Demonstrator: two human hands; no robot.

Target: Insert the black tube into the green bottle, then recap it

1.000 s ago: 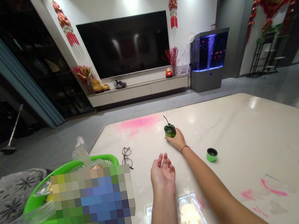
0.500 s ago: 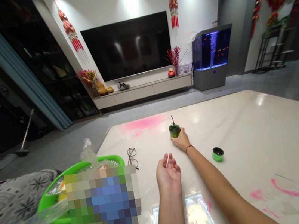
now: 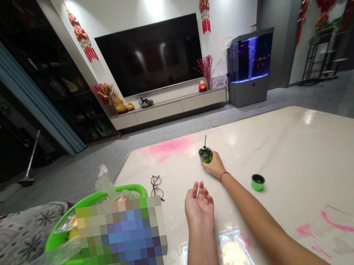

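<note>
My right hand (image 3: pixel 215 166) is wrapped round a small dark green bottle (image 3: pixel 205 154) at the table's far middle. From the bottle's top a thin black tube (image 3: pixel 205 141) sticks up, leaning right. My left hand (image 3: pixel 199 201) lies palm up nearer to me, fingers loosely curled and apart, with nothing in it. To the right of my right forearm stands a bright green round cap (image 3: pixel 258 183), its dark hollow side facing up.
A pair of glasses (image 3: pixel 156 187) lies left of my hands. A green basket (image 3: pixel 135 187) with plastic bags is at the table's left side. Pink smears mark the pale table (image 3: pixel 286 142). A bright shiny sheet (image 3: pixel 235 257) lies under my left forearm.
The bottle has shifted very slightly left in my right hand, and its black tube now leans right instead of slightly left. My left hand has stayed in place.
</note>
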